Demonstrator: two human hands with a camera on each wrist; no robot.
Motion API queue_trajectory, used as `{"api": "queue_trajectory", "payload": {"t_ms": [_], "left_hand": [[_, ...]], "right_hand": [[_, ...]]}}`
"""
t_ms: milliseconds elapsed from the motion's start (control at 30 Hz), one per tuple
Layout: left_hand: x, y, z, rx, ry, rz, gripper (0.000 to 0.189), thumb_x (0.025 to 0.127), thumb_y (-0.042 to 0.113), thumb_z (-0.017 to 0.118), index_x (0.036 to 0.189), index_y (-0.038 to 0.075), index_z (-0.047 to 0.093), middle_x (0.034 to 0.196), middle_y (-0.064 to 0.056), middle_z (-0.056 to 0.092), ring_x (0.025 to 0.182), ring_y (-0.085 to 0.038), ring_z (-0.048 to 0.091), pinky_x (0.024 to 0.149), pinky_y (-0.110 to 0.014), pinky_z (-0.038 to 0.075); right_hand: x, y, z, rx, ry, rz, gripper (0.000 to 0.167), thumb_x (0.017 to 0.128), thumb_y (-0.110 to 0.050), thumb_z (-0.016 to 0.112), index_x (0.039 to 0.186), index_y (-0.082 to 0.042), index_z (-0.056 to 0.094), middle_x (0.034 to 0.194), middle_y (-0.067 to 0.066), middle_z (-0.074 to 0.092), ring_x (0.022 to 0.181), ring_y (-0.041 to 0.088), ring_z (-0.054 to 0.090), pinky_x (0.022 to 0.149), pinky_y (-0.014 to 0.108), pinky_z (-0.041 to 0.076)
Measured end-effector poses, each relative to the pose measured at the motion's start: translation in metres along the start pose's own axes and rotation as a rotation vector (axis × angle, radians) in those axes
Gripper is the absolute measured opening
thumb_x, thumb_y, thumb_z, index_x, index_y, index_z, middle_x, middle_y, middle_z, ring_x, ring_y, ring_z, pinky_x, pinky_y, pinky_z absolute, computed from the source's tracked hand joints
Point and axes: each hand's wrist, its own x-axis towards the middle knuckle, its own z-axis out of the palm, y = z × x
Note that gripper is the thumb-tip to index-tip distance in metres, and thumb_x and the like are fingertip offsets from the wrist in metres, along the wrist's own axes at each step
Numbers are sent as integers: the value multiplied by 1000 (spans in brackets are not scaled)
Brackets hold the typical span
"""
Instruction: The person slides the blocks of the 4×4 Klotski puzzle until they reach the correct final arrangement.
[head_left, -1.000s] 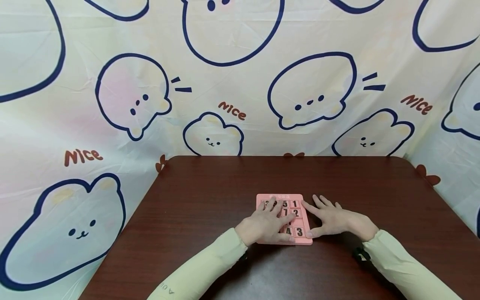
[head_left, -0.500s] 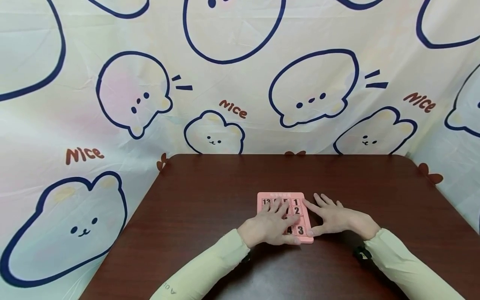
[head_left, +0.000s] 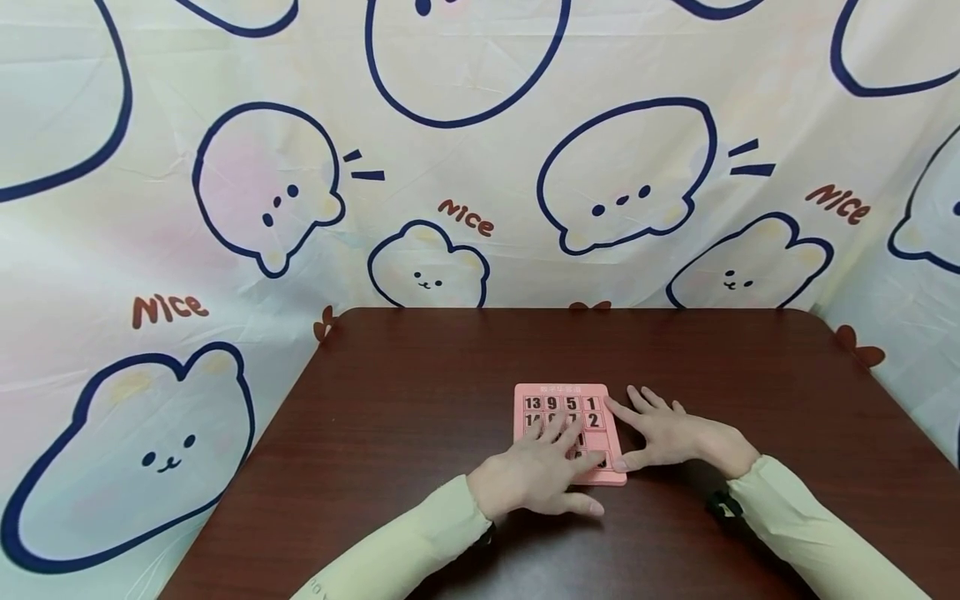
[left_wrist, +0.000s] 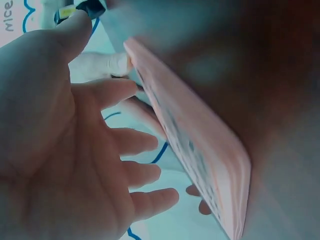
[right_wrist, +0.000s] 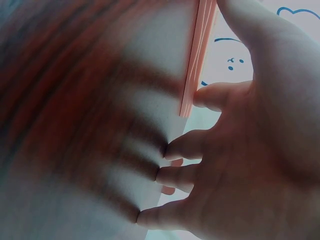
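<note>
The left grip [head_left: 532,477] is spread, fingers apart and pinching nothing, reaching over the number board [head_left: 573,389] from its 8 o'clock side with the thumb beyond the near edge. The right grip [head_left: 670,437] is spread too, at the board's 3 o'clock: index and thumb are at that edge, and the right wrist view shows the index tip against the board's side while the other fingertips seem to meet the tabletop [head_left: 420,375]. The board lies flat on the tabletop, toward 1 o'clock of the left palm and 9 o'clock of the right. The step in hand looks like sliding a numbered tile while the right hand braces the board. A bare slot [head_left: 597,440] sits in the column nearest the right hand, and the left index tip lies over the corner tile [head_left: 602,465] at the slot's 6 o'clock, its number mostly hidden; whether finger and tile touch, I cannot tell. The next move seems to call for light fingertip pressure on that tile and a straight push toward 12 o'clock, with the right index and thumb firm so the board does not shift.
</note>
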Motion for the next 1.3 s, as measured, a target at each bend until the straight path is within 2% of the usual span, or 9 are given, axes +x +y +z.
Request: {"api": "queue_trajectory", "payload": {"t_ms": [133,500,933,1133,1300], "left_hand": [[-5,4,4,7,-15,-8,73,87,80,34,151,47,27,166,-2,14,154,-29,10,121,-52,19],[-5,-1,8,19,8,-19,70,86,82,34,149,52,26,166,-3,18,154,-30,12,122,-51,18],[12,-12,4,73,11,-74,71,86,82,34,150,52,26,165,-7,19,153,-31,14,120,-50,23],[15,-16,2,3,-25,-89,73,85,82,37,150,52,24,166,-5,16,154,-30,11,122,-49,19],[5,-18,1,-38,-23,-60,74,86,80,39,151,50,23,166,-6,13,154,-31,7,122,-51,17]], "right_hand": [[0,0,0,-9,4,-3,105,77,-72,64,157,-16,24,158,35,16,145,56,11,102,81,16],[-1,-1,-1,-5,5,2,105,77,-72,65,157,-16,25,157,35,16,145,57,12,102,81,15],[0,-2,0,-5,4,-3,105,77,-71,66,156,-16,25,158,34,16,145,56,12,102,81,15],[0,-2,0,-2,8,-5,105,77,-71,65,157,-16,25,158,35,16,145,56,12,102,81,15],[1,-2,1,-4,11,-2,105,77,-71,65,157,-16,25,158,34,16,145,55,11,102,81,15]]}}
